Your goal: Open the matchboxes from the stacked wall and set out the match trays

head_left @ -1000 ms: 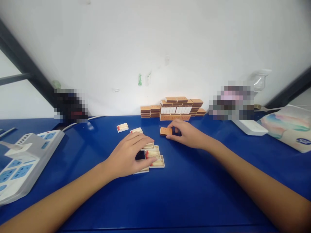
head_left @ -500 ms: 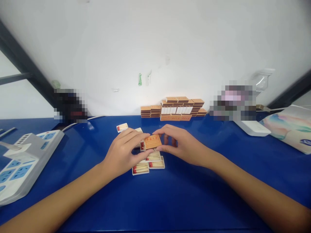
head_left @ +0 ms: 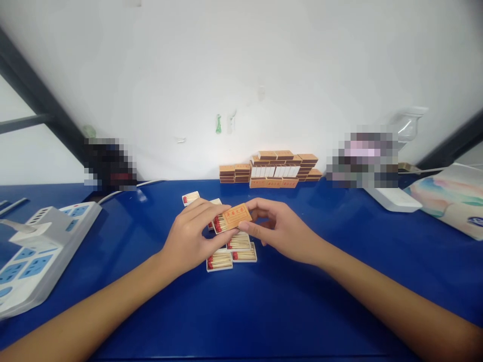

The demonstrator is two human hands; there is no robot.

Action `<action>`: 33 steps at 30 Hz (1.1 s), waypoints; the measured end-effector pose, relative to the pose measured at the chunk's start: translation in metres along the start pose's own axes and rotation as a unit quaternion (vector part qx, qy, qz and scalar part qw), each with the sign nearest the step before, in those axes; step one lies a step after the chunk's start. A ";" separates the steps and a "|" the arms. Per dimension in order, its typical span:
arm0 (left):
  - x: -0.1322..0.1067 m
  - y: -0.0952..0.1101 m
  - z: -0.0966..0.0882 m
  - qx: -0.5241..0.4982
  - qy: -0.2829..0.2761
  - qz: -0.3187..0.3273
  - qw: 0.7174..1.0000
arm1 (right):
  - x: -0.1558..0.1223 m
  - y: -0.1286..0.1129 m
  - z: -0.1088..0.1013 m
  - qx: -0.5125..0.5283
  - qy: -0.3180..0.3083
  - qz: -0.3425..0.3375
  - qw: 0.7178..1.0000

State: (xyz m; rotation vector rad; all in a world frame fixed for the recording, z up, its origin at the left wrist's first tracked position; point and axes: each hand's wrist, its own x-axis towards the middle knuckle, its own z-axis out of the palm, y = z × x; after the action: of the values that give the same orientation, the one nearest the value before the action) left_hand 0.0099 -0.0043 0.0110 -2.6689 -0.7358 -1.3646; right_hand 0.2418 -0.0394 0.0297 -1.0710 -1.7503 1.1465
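Note:
Both hands hold one matchbox [head_left: 238, 216] above the blue table. Its orange sleeve has red printing, and part of the white tray sticks out on the left, showing red-headed matches [head_left: 219, 224]. My left hand [head_left: 194, 229] is closed on the tray end, thumb at the near edge and fingers over the far one. My right hand [head_left: 281, 229] grips the sleeve's right end between thumb and fingers. Below the hands lie several open match trays [head_left: 219, 261] filled with matches. Another open tray [head_left: 190, 198] lies beyond my left hand, which partly hides others.
Against the wall stands a stack of matchboxes [head_left: 307, 163], with several white-faced ones in its middle. A white power strip [head_left: 64, 256] with a plug lies on the left. On the right are a patterned packet [head_left: 449, 198] and a white object [head_left: 392, 198]. Two areas are pixelated.
More of the match-filled tray now shows left of the sleeve. My right hand's thumb has moved onto the sleeve's near right corner. The left hand has barely moved.

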 end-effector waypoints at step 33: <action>-0.001 0.002 -0.001 0.003 -0.041 0.026 0.999 | 0.032 0.120 -0.197 -0.366 0.434 0.109 0.816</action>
State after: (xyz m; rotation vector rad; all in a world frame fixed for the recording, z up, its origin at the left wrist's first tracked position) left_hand 0.0091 -0.0068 0.0114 -2.7336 -0.6696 -1.2469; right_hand 0.4369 0.0770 -0.0201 -1.8997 -1.2914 -0.0625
